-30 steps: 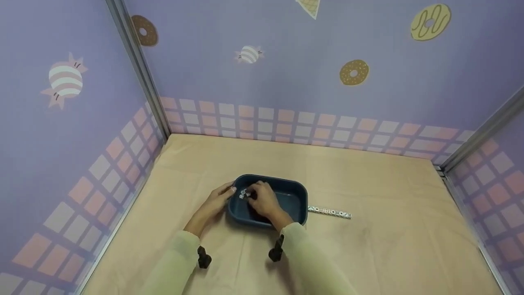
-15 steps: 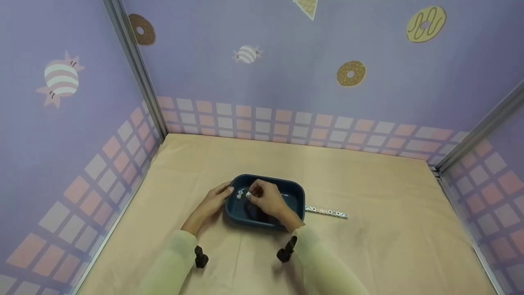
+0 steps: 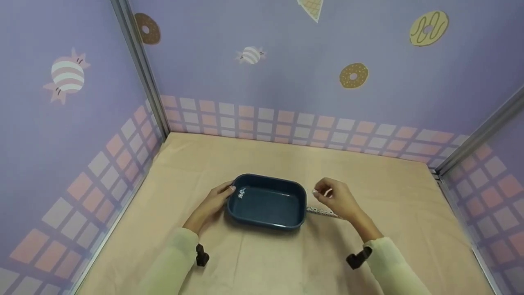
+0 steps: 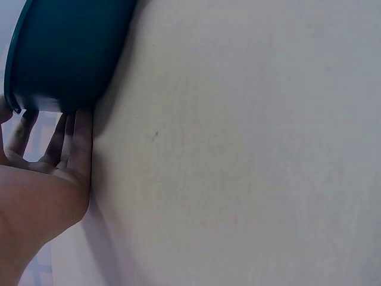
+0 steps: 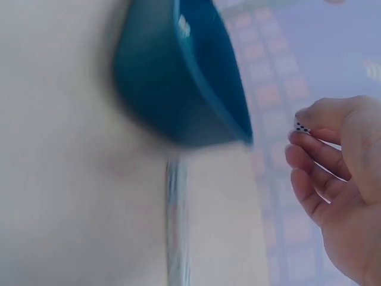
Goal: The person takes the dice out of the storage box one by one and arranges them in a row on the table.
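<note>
A dark blue rounded tray (image 3: 268, 223) sits on the table in the head view. Several small white dice (image 3: 241, 193) lie together near its left end. My left hand (image 3: 213, 204) holds the tray's left side, thumb at the rim and fingers against the outer wall, as the left wrist view shows of the hand (image 4: 47, 179). Right of the tray and above the table, my right hand (image 3: 339, 200) pinches a white die (image 5: 302, 127) with black dots between thumb and forefinger. Below this hand, a straight row of dice (image 3: 319, 211) runs rightward from the tray; the hand hides its far end.
A pale cloth covers the table (image 3: 254, 262). Purple walls (image 3: 286, 61) with printed sweets and a checked border stand at the back and sides, joined by grey metal posts (image 3: 141, 65). A black wrist mount (image 3: 359, 257) sits at the right cuff.
My right hand has lifted out of the tray with a die and moved right, over the row of dice. The left hand stays on the tray's left side.
</note>
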Demonstrator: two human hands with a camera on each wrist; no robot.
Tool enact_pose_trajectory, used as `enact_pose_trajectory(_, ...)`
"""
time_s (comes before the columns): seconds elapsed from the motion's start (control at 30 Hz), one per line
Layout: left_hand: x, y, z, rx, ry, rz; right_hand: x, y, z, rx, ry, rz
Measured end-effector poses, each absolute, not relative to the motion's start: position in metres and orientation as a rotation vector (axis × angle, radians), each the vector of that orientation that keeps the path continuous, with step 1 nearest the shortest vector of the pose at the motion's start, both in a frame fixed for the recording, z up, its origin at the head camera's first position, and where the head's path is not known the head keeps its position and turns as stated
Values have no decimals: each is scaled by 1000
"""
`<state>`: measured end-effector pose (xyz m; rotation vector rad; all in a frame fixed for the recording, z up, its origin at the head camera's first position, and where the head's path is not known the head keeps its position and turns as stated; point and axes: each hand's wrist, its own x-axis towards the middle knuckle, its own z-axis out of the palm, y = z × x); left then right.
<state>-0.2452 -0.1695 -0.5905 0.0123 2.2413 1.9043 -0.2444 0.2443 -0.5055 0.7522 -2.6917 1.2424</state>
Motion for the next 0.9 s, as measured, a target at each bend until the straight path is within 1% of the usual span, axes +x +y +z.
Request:
enact_pose_trajectory(0.2,-245,-170,-588,36,2237,1903,-235,306,-525,613,-2725,1094)
enact_pose_trajectory(0.4,-242,-170,-590,75,2184,1959,-225,344,-550,503,-2814,1016)
enact_pose_trajectory(0.67,-243,-169,-589,33,2239,1922,-221,366,-575,354,-2918,1053)
enact_pose_trajectory(0.9,-243,-169,-591,35,2241,1932,-222,362,-581,395,-2965,1033)
